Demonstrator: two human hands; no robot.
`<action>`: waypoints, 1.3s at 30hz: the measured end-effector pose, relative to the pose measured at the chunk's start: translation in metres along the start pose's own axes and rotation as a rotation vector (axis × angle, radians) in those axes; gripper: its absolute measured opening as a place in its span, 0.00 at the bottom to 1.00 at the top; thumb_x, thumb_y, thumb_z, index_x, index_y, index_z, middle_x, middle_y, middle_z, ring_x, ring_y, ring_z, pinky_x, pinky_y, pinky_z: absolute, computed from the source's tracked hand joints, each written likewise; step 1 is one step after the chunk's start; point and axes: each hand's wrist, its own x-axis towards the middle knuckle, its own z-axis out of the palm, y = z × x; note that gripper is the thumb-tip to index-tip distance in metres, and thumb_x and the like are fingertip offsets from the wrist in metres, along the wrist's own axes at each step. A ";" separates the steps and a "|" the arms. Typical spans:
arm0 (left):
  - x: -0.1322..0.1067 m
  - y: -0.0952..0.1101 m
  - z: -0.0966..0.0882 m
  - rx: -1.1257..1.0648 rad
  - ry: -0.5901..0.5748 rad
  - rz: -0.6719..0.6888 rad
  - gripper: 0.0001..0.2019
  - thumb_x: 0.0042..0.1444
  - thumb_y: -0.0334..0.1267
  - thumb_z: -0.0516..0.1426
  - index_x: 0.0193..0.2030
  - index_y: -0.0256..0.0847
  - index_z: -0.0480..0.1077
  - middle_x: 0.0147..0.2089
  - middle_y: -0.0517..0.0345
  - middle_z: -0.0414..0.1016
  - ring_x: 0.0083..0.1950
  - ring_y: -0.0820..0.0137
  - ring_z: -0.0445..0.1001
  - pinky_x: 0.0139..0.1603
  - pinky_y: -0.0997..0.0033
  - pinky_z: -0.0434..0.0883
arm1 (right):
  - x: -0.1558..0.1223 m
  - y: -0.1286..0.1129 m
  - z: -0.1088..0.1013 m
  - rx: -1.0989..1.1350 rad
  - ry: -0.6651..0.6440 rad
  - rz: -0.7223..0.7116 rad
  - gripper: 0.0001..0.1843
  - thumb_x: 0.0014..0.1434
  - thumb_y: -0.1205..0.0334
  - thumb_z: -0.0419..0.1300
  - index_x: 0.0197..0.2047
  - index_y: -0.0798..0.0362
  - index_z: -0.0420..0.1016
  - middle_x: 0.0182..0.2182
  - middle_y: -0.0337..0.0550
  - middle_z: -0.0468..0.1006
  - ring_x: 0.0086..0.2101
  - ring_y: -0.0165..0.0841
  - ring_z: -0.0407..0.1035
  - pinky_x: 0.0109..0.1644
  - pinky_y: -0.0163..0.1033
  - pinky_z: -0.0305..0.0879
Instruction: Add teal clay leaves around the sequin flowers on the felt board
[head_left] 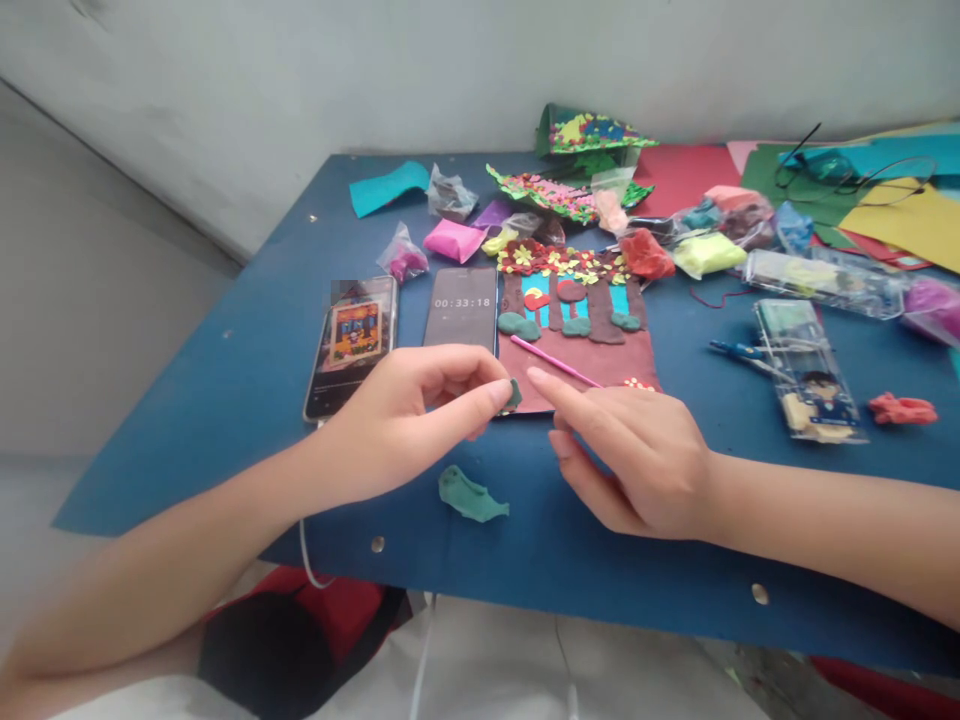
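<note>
My left hand (pixel 442 395) pinches a small lump of dark green clay (pixel 514 396) between thumb and fingertips. Just right of it, my right hand (pixel 637 450) has its index finger stretched toward the lump and its thumb apart, with nothing visible between them. Behind that hand a thin pink stick (pixel 551 360) slants over a clay picture (pixel 585 340) with brown trunks, blue gaps, yellow flowers and green bushes on a reddish-brown ground. The stick's far end is hidden by my right hand. A torn, flattened piece of green clay (pixel 472 494) lies on the table in front of my hands.
Left of the picture lie a phone showing a reference image (pixel 356 335) and a phone with a timer (pixel 461 305). Bagged clay (pixel 454 240) and decorated pieces (pixel 547 195) crowd the back of the blue table (pixel 285 300). Rightward are clear cases (pixel 810 370), compasses (pixel 739 352), glasses (pixel 855 180) and coloured paper (pixel 911 220).
</note>
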 end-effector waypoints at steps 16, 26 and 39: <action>0.000 -0.005 0.001 0.050 -0.165 0.107 0.09 0.63 0.39 0.52 0.35 0.41 0.71 0.28 0.63 0.70 0.29 0.75 0.69 0.28 0.78 0.67 | 0.009 0.002 -0.007 0.431 -0.021 0.215 0.14 0.63 0.75 0.53 0.50 0.56 0.71 0.32 0.43 0.74 0.31 0.27 0.68 0.34 0.31 0.70; 0.002 -0.009 0.000 0.028 -0.153 0.121 0.08 0.62 0.36 0.52 0.37 0.40 0.72 0.27 0.63 0.70 0.28 0.76 0.69 0.29 0.79 0.66 | 0.007 0.002 -0.009 0.356 -0.049 0.159 0.18 0.63 0.75 0.51 0.52 0.52 0.72 0.33 0.43 0.75 0.32 0.28 0.71 0.33 0.32 0.71; 0.001 -0.008 0.000 -0.046 -0.203 0.086 0.06 0.62 0.37 0.54 0.38 0.41 0.72 0.29 0.64 0.72 0.28 0.77 0.70 0.28 0.80 0.67 | 0.011 0.004 -0.008 0.497 -0.052 0.200 0.16 0.60 0.78 0.51 0.46 0.55 0.73 0.31 0.42 0.73 0.31 0.27 0.67 0.32 0.32 0.68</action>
